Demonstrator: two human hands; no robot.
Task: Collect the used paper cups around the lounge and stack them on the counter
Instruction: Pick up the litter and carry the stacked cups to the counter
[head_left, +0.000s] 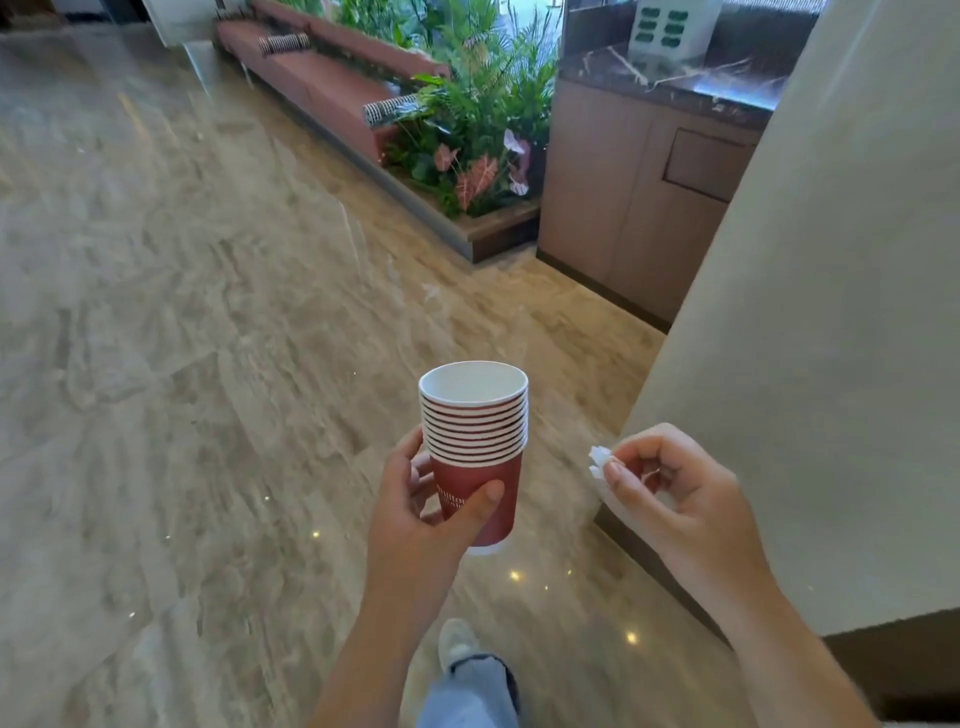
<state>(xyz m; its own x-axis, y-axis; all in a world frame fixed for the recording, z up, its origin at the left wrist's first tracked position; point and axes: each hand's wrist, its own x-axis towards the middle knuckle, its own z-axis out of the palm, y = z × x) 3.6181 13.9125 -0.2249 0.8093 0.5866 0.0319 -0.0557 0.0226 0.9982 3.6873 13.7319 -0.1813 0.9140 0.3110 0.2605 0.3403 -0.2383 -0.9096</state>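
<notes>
**stack of cups** (474, 447): red paper cups with white rims, nested one inside another, about ten rims showing. it was held upright in mid-air over the marble floor (182, 364), well apart from the counter (675, 88).

**left hand** (426, 499): wrapped round the lowest cup, thumb laid across the printed front and fingers behind. it bore the whole stack alone.

**right hand** (675, 488): fingers curled in, thumb and forefinger pinching a small crumpled white scrap (597, 460). whether this was tissue or paper could not be told.

**surroundings:** a pale pillar (831, 312) stood close on the right. beyond it was the dark-topped counter on wooden cabinets, with a white box (670, 26) standing on it. a planter (467, 135) of green and pink leaves and a red bench (322, 73) lay further off. one shoe (456, 642) was set forward on the floor.

**step in hand (judged):** the carry. collecting looked largely done, and no loose cups showed on the floor or bench. the stack had not yet been put down.

**next move (judged):** round the pillar to the counter, keeping the stack level so the nested cups do not slide apart. set its base flat on a bare part of the dark top, clear of the white box, before the left hand lets go. the scrap needs its own disposal, which would free the right hand to steady the stack.
</notes>
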